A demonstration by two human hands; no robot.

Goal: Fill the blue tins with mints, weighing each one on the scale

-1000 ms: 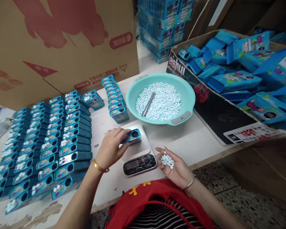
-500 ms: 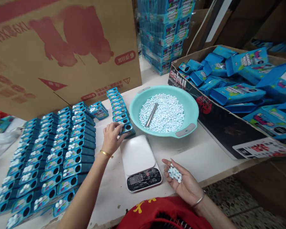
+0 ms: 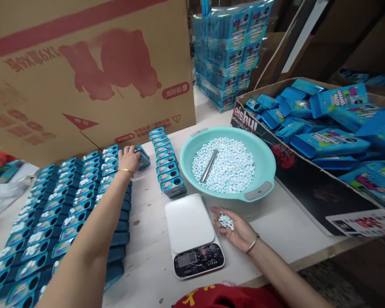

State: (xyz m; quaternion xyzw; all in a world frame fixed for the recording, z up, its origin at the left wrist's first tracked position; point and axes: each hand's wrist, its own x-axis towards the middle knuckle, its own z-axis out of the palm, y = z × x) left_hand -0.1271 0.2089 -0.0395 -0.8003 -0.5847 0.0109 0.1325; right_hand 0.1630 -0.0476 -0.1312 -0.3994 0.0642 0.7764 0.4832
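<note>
My left hand (image 3: 129, 160) reaches to the back of the rows, its fingers curled at a blue candy box (image 3: 143, 158) that stands apart from them. The hand covers that box's left part, and the thumb is hidden. My right hand (image 3: 235, 233) is cupped palm up over the table, with a small pile of pale candies (image 3: 226, 221) in it. Left of this hand lies a white kitchen scale (image 3: 190, 224) with nothing on its plate; its display appears to read 0.0. A turquoise basin (image 3: 186, 160) holds many pale candies (image 3: 234, 164) and a metal tube-like tool (image 3: 209, 166).
Several rows of upright blue boxes (image 3: 67, 220), many with candies on top, fill the left side. A shorter row (image 3: 167, 166) runs beside the basin. Behind stand a large carton (image 3: 125, 115) and wrapped box stacks (image 3: 227, 64). An open carton (image 3: 295, 188) of blue boxes is at right.
My left hand has left the nearest box of the short row and moved back and left to the separate box. My right hand keeps its candies, now closer to the basin. The view has shifted.
</note>
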